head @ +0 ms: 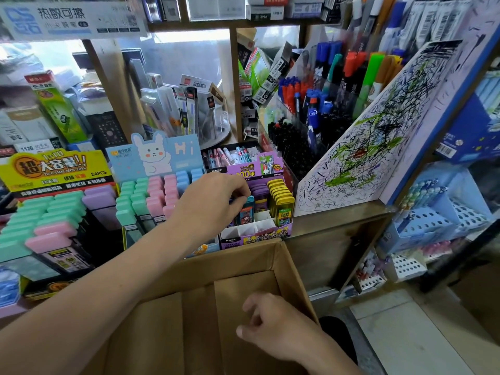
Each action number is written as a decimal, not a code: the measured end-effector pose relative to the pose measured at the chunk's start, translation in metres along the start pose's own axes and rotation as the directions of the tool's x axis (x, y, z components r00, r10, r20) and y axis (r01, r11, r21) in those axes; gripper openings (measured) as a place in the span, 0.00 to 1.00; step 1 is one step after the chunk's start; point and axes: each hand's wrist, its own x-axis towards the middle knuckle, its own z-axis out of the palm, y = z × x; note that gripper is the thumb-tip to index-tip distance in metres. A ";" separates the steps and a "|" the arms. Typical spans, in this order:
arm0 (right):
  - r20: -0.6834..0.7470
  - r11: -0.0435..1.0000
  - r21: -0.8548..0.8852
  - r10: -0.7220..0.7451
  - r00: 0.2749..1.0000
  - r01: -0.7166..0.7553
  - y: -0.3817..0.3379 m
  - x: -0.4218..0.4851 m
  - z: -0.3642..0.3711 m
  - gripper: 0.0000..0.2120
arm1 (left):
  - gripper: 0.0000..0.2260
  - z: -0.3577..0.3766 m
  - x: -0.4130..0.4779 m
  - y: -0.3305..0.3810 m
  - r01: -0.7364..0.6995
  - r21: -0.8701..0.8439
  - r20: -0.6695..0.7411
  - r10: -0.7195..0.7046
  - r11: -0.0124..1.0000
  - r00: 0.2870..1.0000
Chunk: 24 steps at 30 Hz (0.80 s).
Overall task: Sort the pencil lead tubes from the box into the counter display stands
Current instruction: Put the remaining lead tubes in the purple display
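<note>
My left hand (213, 201) reaches over the purple display stand (257, 234) and pinches the top of a teal lead tube (247, 209) standing in one of its slots. Yellow tubes (281, 201) fill the stand's right column and purple tubes (258, 189) sit behind. Several front slots are bare. My right hand (270, 323) hovers inside the brown cardboard box (292, 269) with fingers loosely curled and nothing visible in them. Left of the purple stand are a bunny stand (159, 158) with teal, pink and blue tubes, and a yellow-headed stand (54, 169) with teal, pink and purple tubes.
A scribbled test-paper board (378, 136) leans at the right beside racks of markers (324, 98). Shelves of boxed stationery rise behind. A blue perforated pen rack (433, 226) stands lower right, above a tiled floor (405, 334).
</note>
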 end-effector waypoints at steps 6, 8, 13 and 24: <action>-0.009 1.000 0.004 -0.003 1.000 0.003 0.000 0.000 0.001 0.22 | 0.03 0.000 0.000 0.000 0.013 0.024 -0.109 -0.010 1.000 0.994; -0.012 1.000 0.003 0.000 1.000 0.000 0.000 0.000 0.001 0.22 | 0.05 0.000 0.001 0.000 0.049 0.010 -0.115 -0.047 0.999 0.992; -0.017 1.000 0.010 -0.006 1.000 0.007 -0.001 -0.001 0.000 0.22 | 0.06 0.001 0.002 0.003 0.106 -0.024 -0.114 -0.108 0.994 0.987; -0.083 0.998 0.000 -0.055 0.995 0.056 -0.002 -0.003 0.001 0.23 | 0.04 -0.012 -0.015 0.003 0.121 -0.182 -0.100 -0.141 0.976 0.985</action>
